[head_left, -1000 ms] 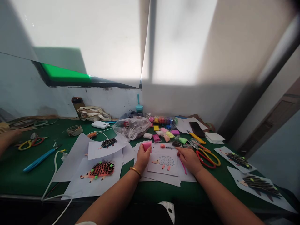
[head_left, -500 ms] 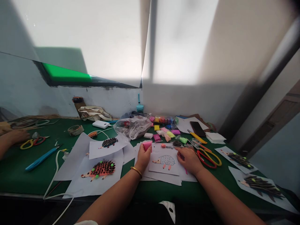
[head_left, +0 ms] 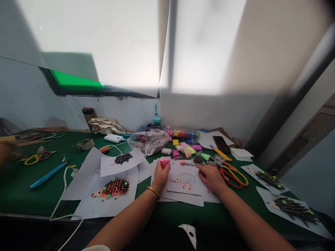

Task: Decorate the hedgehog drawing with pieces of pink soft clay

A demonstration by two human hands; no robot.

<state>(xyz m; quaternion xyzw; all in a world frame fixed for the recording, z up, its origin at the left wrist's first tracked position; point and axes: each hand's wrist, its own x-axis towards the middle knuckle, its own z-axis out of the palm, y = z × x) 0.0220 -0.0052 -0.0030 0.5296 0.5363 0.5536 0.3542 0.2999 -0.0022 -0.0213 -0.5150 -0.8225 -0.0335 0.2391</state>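
Observation:
My left hand (head_left: 161,175) is closed around a bright pink packet of modelling clay (head_left: 165,162), held at the left edge of the paper sheets. My right hand (head_left: 211,177) lies on the right side of the sheets with its index finger stretched out; the other fingers are partly hidden. Between both hands is a card with a hedgehog drawing (head_left: 187,179), its spines outlined in blue, its face and feet in peach clay. Just above the card lie a small orange-pink lump of clay (head_left: 183,162) and a thin clear stick (head_left: 192,164), close to my right fingertip.
Clay packets (head_left: 176,153) and a plastic bag (head_left: 150,141) lie behind. Red-yellow scissors (head_left: 232,177), a yellow cutter (head_left: 222,153) and a phone (head_left: 221,144) are right. Finished hedgehog pictures (head_left: 113,190) and a blue cutter (head_left: 48,176) lie left. A blurred sleeve (head_left: 7,150) shows far left.
The other person's hand at the far left has drawn back, leaving a blurred sleeve. The view has shifted slightly. My hands hold the same positions.

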